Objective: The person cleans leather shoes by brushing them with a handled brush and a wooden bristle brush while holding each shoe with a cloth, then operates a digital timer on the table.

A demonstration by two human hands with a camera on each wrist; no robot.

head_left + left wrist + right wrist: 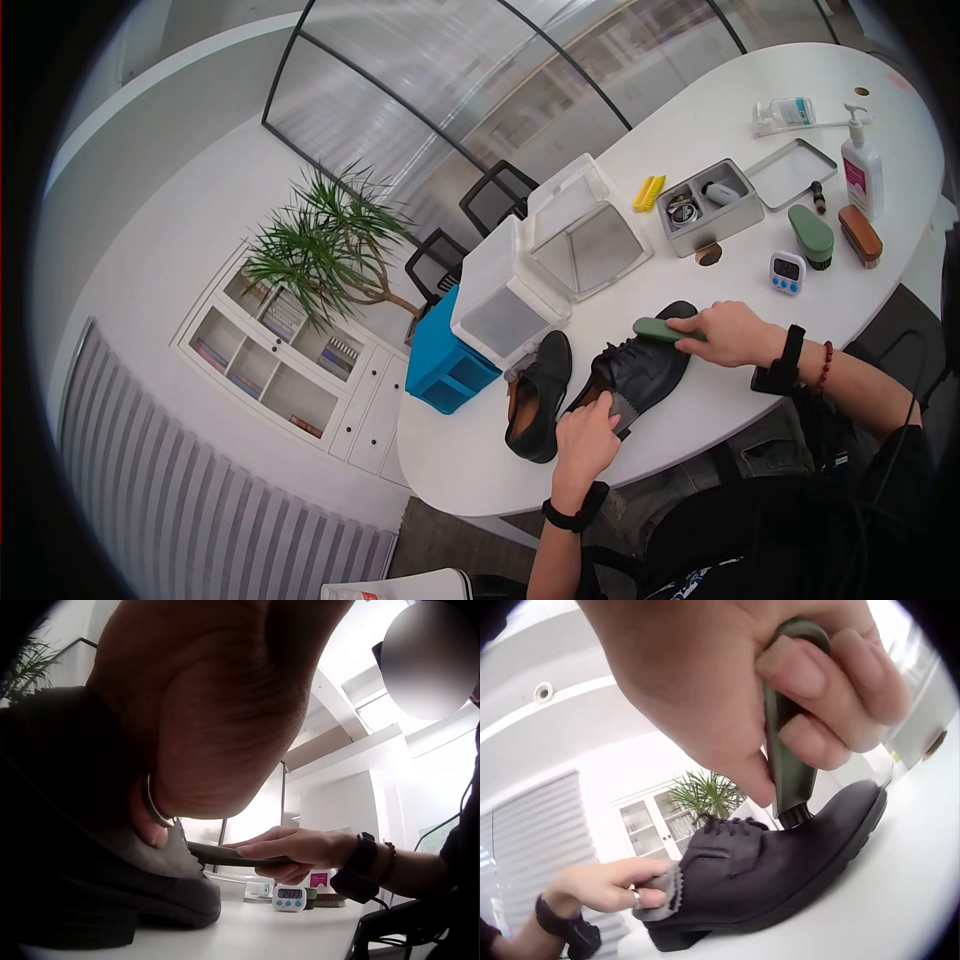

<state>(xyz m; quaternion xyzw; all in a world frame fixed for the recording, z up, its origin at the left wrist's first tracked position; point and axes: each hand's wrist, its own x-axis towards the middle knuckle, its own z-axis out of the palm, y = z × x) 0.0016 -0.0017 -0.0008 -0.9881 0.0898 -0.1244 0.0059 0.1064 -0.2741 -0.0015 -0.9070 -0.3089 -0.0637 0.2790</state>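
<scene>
A black lace-up leather shoe [640,372] rests sole-down on the white table. My left hand [587,440] grips its heel end, with a grey zigzag-edged cloth [673,891] between the fingers and the leather. In my right hand [738,333] is a slim green-handled brush [793,769], fingers curled round the handle. Its short dark bristles [795,817] meet the upper near the toe, ahead of the laces. To the left stands the matching shoe [541,395], tan inside, with no hand on it.
Right of the shoe are a digital timer [787,273], a green brush [811,233], a wooden brush [860,236] and a pump bottle [862,175]. Behind lie a metal tin [712,228], its lid [800,170] and a yellow brush [648,193]. White boxes [505,290] and a blue crate [450,350] border the left.
</scene>
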